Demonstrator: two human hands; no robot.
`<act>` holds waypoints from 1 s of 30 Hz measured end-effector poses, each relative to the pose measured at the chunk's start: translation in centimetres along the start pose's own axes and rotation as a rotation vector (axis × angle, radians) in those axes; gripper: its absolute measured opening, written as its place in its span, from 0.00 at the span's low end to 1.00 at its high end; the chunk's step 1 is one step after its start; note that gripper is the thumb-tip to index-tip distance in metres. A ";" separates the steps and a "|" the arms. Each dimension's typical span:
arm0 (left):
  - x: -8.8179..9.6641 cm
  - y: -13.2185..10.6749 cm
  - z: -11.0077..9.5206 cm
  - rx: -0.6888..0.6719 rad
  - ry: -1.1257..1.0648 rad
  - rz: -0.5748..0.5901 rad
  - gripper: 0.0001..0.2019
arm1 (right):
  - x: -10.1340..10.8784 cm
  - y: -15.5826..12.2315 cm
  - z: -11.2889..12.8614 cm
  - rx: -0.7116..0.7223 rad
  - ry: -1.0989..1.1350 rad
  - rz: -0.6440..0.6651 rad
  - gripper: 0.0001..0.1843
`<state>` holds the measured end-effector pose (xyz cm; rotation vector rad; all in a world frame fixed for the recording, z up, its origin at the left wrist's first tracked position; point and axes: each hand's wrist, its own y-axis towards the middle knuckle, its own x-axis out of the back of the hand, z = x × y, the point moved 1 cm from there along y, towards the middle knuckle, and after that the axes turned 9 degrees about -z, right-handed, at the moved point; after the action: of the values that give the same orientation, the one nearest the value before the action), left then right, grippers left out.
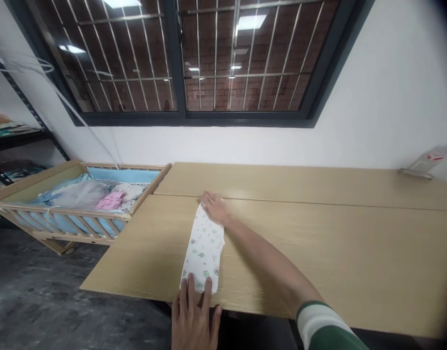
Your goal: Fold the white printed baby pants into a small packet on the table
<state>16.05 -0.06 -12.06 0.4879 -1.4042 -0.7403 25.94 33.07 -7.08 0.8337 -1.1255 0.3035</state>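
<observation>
- While the folded cloth [204,248] lies at the table's [318,243] front edge, your left hand [194,316] presses its near end, fingers spread flat.
- Your right hand [215,208], flat too, pins the far end, likely to hold it smooth.

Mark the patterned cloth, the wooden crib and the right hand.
patterned cloth [203,248]: head view, middle of fabric.
wooden crib [63,210]: head view, near rail.
right hand [216,208]: head view, back of hand.

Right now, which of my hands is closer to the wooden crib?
Right. The right hand rests on the far end of the patterned cloth, close to the crib; the left hand presses the near end at the table edge, farther off.
</observation>
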 end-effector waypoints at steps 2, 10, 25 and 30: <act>0.2 0.0 -0.4 -0.008 0.003 -0.003 0.33 | 1.4 -1.9 2.3 -0.020 0.066 -0.044 0.31; -0.2 0.4 3.4 0.012 -0.259 0.015 0.16 | 10.1 -13.4 10.4 0.063 0.556 0.186 0.13; 1.0 1.4 6.3 -0.232 -0.689 0.054 0.16 | 12.2 -24.1 13.8 -0.015 0.365 0.156 0.16; 1.5 5.7 6.8 -0.194 -0.754 -0.026 0.11 | 15.7 -21.2 12.6 -0.171 0.567 0.130 0.15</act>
<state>10.37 3.62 -6.19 0.0602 -1.9919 -1.1372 37.01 6.92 -0.14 0.4773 -0.6613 0.5079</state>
